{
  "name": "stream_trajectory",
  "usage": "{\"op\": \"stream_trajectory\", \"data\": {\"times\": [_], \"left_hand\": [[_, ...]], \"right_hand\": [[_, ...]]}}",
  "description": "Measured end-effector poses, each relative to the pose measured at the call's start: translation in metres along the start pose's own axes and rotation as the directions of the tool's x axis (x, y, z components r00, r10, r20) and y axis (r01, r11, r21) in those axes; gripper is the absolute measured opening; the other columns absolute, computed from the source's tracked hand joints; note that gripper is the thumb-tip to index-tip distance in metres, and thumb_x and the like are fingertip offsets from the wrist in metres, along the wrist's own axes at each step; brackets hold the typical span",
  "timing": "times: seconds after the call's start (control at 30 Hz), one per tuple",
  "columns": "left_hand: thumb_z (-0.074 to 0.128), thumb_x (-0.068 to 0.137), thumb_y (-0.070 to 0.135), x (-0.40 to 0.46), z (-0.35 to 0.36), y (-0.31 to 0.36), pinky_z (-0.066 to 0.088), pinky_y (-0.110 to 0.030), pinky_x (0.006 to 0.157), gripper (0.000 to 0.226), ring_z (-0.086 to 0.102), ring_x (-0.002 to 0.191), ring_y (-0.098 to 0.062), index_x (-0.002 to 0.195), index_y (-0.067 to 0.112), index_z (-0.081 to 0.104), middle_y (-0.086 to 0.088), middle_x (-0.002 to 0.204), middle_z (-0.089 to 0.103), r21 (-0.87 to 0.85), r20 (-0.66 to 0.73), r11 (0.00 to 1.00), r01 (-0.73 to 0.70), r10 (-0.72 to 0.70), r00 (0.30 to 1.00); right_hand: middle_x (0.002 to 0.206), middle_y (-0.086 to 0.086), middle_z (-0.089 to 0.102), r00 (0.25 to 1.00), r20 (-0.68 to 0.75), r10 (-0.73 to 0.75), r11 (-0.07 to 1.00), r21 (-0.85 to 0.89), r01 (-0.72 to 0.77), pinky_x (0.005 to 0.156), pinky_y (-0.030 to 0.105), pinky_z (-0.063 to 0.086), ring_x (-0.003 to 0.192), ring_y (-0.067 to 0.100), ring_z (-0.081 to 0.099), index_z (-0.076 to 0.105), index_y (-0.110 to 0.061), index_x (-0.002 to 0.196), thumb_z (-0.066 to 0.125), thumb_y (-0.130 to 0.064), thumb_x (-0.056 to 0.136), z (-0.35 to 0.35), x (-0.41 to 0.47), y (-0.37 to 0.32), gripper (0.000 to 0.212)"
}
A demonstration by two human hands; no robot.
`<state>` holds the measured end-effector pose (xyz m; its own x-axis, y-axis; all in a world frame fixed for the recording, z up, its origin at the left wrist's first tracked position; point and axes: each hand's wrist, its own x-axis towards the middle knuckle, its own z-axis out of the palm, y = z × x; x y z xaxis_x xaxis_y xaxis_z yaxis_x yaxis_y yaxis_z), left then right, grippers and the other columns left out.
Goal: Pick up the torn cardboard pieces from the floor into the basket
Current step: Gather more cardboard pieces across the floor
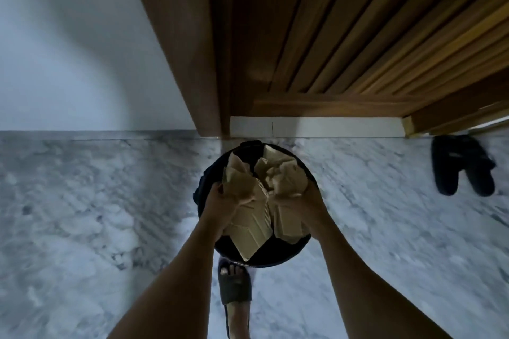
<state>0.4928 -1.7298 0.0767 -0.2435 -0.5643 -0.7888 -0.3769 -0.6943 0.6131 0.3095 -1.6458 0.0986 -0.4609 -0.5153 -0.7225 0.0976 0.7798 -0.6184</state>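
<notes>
We look straight down at a round black basket (278, 257) standing on the grey-and-white marble floor (82, 215), just in front of a brown wooden door frame (176, 44). The basket is heaped with torn tan cardboard pieces (278, 170), and both of our hands are in it. Our left hand (220, 202) has its fingers wrapped round one crumpled bundle of those pieces, a long folded strip of which hangs down toward the near rim. Our right hand (304, 202) lies curled over a second bundle at the right side of the basket, fingers gripping the cardboard (the fingertips themselves are hidden beneath it). Below the basket, one foot in a dark slide sandal (234, 283) rests on the floor. A pair of black slippers (462, 165) lies well apart to the right, near the slatted wooden door (371, 30).
</notes>
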Motion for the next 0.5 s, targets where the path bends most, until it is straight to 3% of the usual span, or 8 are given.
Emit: {"op": "stream_trajectory", "data": {"times": [0.1,0.17,0.23,0.37,0.5], "left_hand": [[0.086,0.073,0.029,0.011,0.016,0.000,0.055,-0.034,0.082,0.068,0.066,0.114,-0.030,0.131,0.012,0.057,-0.007,0.123,0.069,0.045,0.032,0.999,0.029,-0.031,0.999],[0.082,0.077,0.038,0.012,0.021,-0.001,0.049,-0.040,0.096,0.080,0.053,0.130,-0.036,0.144,0.014,0.046,-0.005,0.138,0.055,0.116,0.016,0.989,0.094,-0.096,0.995],[0.079,0.066,0.057,0.007,0.019,-0.001,0.043,-0.048,0.107,0.101,0.046,0.133,-0.039,0.150,0.018,0.039,-0.012,0.148,0.045,0.176,-0.005,0.971,0.162,-0.164,0.986],[0.071,0.090,0.034,-0.006,0.005,-0.006,0.050,-0.036,0.094,0.057,0.060,0.115,-0.030,0.141,0.013,0.053,-0.011,0.130,0.061,0.039,0.012,0.986,0.160,-0.160,0.987],[0.068,0.091,0.042,-0.035,-0.019,-0.011,0.054,-0.021,0.070,0.053,0.067,0.101,-0.014,0.137,0.017,0.057,-0.001,0.121,0.068,-0.116,0.003,0.987,0.108,-0.108,0.994]], "right_hand": [[0.113,0.000,0.059,0.995,0.061,0.081,0.997,0.000,-0.081,0.072,0.029,0.049,0.099,0.020,0.059,0.048,-0.021,0.123,0.085,-0.010,0.075,0.001,0.015,0.009,0.061],[0.124,0.006,0.060,0.988,0.098,0.120,0.993,-0.009,-0.119,0.076,0.028,0.049,0.102,0.021,0.059,0.048,-0.013,0.133,0.083,-0.007,0.077,0.002,0.021,0.015,0.067],[0.125,0.007,0.058,0.981,0.135,0.140,0.989,-0.068,-0.132,0.087,0.033,0.049,0.103,0.021,0.058,0.043,-0.011,0.139,0.082,-0.008,0.078,0.003,0.020,0.017,0.072],[0.122,0.003,0.055,0.979,0.138,0.150,0.971,-0.207,-0.120,0.085,0.035,0.049,0.106,0.024,0.059,0.038,-0.018,0.145,0.080,-0.020,0.081,0.002,0.011,0.012,0.077],[0.123,0.003,0.056,0.990,0.134,0.038,0.921,-0.390,0.018,0.089,0.039,0.049,0.113,0.028,0.058,0.045,-0.017,0.139,0.079,-0.027,0.080,0.018,-0.013,-0.002,0.069]]}}
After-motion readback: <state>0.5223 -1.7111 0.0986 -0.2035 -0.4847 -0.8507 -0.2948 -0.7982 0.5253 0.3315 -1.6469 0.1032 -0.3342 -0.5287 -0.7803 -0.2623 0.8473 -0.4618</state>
